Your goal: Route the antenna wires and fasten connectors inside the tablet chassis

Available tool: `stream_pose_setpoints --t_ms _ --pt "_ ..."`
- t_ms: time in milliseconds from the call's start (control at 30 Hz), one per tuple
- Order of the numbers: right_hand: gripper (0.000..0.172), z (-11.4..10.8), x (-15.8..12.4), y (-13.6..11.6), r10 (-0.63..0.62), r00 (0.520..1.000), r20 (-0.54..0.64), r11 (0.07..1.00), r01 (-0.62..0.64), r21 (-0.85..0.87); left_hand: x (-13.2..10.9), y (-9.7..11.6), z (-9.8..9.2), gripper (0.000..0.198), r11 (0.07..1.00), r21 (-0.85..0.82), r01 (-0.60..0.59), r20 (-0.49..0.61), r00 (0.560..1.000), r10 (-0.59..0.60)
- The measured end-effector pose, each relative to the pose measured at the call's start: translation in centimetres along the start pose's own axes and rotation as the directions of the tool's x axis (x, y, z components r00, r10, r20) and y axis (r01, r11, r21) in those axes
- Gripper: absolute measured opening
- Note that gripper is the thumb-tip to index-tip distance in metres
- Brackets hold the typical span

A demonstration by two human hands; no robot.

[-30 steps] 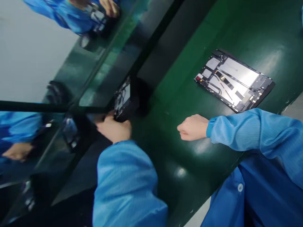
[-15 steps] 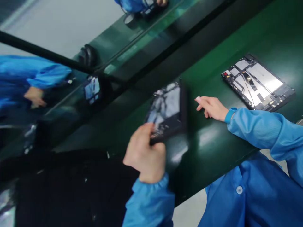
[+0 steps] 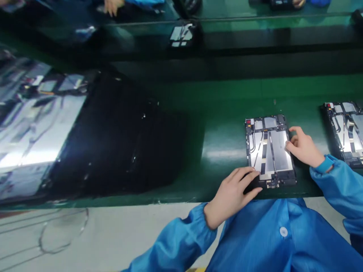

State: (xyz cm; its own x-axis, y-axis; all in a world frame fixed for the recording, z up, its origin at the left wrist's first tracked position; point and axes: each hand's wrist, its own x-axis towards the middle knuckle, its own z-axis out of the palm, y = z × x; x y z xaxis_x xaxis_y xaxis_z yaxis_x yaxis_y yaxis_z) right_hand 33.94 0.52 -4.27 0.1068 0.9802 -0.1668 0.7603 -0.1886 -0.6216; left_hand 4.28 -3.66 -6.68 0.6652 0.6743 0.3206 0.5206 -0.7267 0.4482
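**Left hand** (image 3: pixel 232 196): grasping. The fingers curve over the lower left corner of the opened tablet (image 3: pixel 269 151), with the fingertips on its silver inner panel and the heel of the hand beyond the frame edge.

**Right hand** (image 3: pixel 304 147): loosely curled, not clenched, with the fingertips on the tablet's right edge. Whether it is actually gripping or only resting there is hard to tell from this view.

**Opened tablet**: lies flat on the green bench mat (image 3: pixel 227 102), near the mat's front edge and between the two hands. The back is off — silver panels, black strips and thin cables are exposed inside a dark frame, with a small red mark at one corner and gold contacts along the edge nearest the person.

**Second opened tablet** (image 3: pixel 344 132): of the same kind, cut off by the right side of the view, just beside the right hand's sleeve.

**Blue sleeves** (image 3: pixel 337 185) and **blue smock** (image 3: pixel 280 238): elastic cuffs at both wrists, with a round white button on the smock's front.

**Dark glossy slab** (image 3: pixel 113 132): large, blurred and reflective, left of the tablet, at the near edge of the view's bench area.

**Pale floor** (image 3: pixel 113 234): below the bench, marked with thin dark curved lines.
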Motion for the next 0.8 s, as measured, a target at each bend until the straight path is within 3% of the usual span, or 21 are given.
stream_pose_setpoints --t_ms 100,167,233,333,467,533,633,733,800 --pt "0.041 -1.1 -0.9 -0.2 0.014 1.000 -0.013 0.972 -0.016 -0.234 1.9 -0.7 -1.2 0.025 0.988 -0.058 0.146 0.061 0.988 -0.142" --pt "0.032 -1.4 -0.2 -0.7 -0.011 0.991 -0.131 0.954 -0.029 -0.297 4.2 -0.9 -1.8 0.023 0.956 0.056 0.289 0.119 0.949 -0.294" --pt "0.027 -1.0 1.4 -1.5 -0.116 0.958 -0.262 0.951 0.031 -0.307 6.8 -0.6 -2.1 0.024 0.891 0.229 0.392 0.175 0.884 -0.434" --pt "0.029 0.7 4.1 -3.3 -0.314 0.899 -0.304 0.903 0.184 -0.389 10.2 0.7 -2.1 0.028 0.822 0.404 0.402 0.251 0.815 -0.522" --pt "0.044 3.6 6.5 -5.4 -0.279 0.920 -0.276 0.844 0.098 -0.528 12.6 1.8 -1.7 0.035 0.835 0.414 0.363 0.329 0.795 -0.509" --pt "0.046 4.5 7.2 -6.1 -0.255 0.928 -0.272 0.843 0.075 -0.533 13.1 1.6 -1.7 0.033 0.852 0.387 0.353 0.358 0.794 -0.492" --pt "0.036 4.9 7.9 -6.6 -0.263 0.940 -0.219 0.883 0.143 -0.448 13.0 0.7 -2.3 0.024 0.862 0.350 0.368 0.365 0.793 -0.487" --pt "0.021 4.5 8.2 -6.6 -0.287 0.938 -0.194 0.922 0.215 -0.323 11.4 -0.4 -3.3 0.020 0.822 0.345 0.454 0.295 0.778 -0.554" --pt "0.013 4.2 7.9 -6.4 -0.306 0.925 -0.224 0.932 0.243 -0.270 9.7 -1.3 -3.7 0.018 0.763 0.354 0.540 0.226 0.743 -0.630"
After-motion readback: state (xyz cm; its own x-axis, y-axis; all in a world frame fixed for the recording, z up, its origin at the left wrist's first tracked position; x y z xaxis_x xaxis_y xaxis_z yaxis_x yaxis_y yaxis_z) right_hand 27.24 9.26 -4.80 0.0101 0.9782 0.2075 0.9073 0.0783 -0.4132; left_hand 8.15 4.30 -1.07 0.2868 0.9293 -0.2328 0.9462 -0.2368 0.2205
